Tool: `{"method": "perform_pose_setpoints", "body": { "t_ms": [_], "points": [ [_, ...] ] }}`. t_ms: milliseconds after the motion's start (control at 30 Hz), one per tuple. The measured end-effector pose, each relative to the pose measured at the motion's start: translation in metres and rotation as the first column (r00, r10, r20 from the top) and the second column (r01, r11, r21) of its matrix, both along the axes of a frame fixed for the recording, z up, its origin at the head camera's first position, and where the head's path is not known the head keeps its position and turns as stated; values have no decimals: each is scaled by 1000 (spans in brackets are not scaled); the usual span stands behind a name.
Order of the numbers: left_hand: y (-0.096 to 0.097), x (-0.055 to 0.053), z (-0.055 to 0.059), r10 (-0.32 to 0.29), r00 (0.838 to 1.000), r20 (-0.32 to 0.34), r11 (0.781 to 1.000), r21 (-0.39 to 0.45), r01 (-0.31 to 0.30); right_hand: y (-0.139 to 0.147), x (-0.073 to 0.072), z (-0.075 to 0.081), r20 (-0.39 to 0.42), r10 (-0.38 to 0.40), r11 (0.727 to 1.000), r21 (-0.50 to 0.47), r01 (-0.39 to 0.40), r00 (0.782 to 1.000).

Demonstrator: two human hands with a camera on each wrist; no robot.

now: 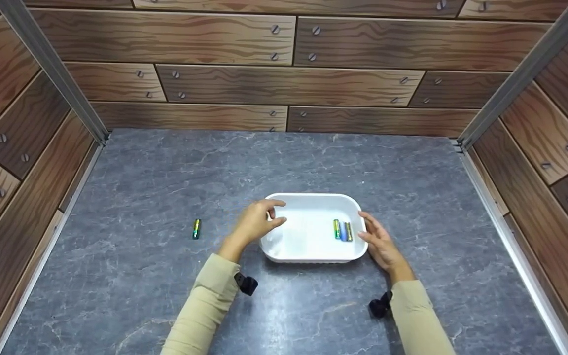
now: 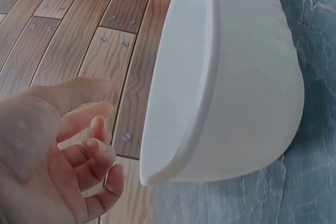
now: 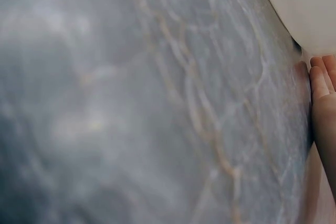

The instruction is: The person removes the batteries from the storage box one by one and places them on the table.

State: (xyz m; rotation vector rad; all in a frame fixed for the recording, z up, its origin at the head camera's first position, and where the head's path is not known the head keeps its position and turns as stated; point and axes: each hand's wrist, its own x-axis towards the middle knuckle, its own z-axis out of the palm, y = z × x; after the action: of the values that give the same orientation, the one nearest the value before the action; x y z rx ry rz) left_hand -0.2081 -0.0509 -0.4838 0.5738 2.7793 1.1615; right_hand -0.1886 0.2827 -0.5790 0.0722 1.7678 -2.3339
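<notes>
A white plastic tub point(image 1: 308, 254) with rounded corners sits on the table in the head view. Inside, near its right end, lie a green-and-gold battery point(image 1: 337, 230), a blue battery point(image 1: 343, 231) and a dark-and-gold battery point(image 1: 348, 231). My left hand point(image 1: 257, 222) is over the tub's left rim, thumb and forefinger apart. In the left wrist view its fingers point(image 2: 102, 153) are loosely bent and hold nothing. Against the tub's right end rests my right hand point(image 1: 380, 246), with fairly straight fingers; only part of it shows in the right wrist view.
Left of the tub, another green-and-gold battery point(image 1: 196, 229) lies on the grey marbled table point(image 1: 165, 162). Wood-patterned walls point(image 1: 225, 84) with metal edge strips enclose the back and both sides. Each wrist carries a small black camera point(image 1: 247, 284).
</notes>
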Motion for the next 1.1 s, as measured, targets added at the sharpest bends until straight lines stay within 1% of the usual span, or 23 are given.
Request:
{"method": "perform_pose_setpoints", "body": {
  "t_ms": [167, 267, 433, 600, 700, 800, 867, 1000, 1100],
  "points": [
    [8, 2, -1, -33, 999, 7, 999, 1, 33, 0, 0, 1, -4, 9, 1000, 0, -9, 1000],
    [12, 4, -1, -49, 999, 12, 999, -12, 49, 0, 1, 1, -19, 22, 1000, 3, -22, 1000],
    [20, 4, -1, -52, 998, 39, 998, -24, 53, 0, 1, 0, -47, 43, 999, 1, -43, 998],
    [28, 5, -3, -71, 997, 34, 997, -6, 71, 1, 2, 0, -37, 34, 999, 3, -34, 999],
    [34, 6, -5, -88, 995, 37, 996, 8, 87, 3, 2, 1, -47, 31, 999, 18, -31, 998],
    [40, 7, -6, -99, 994, 36, 995, 11, 99, 4, 2, 4, -79, 35, 997, 67, -30, 996],
    [44, 7, -8, -106, 994, 40, 994, 10, 106, 4, 0, 7, -106, 43, 990, 141, -28, 993],
    [50, 8, -10, -121, 991, 49, 993, 12, 121, 3, -4, 12, -124, 65, 952, 305, -24, 990],
    [55, 9, -13, -134, 989, 64, 991, 23, 133, 2, -7, 15, -106, 82, 934, 356, -39, 991]
  ]
}}
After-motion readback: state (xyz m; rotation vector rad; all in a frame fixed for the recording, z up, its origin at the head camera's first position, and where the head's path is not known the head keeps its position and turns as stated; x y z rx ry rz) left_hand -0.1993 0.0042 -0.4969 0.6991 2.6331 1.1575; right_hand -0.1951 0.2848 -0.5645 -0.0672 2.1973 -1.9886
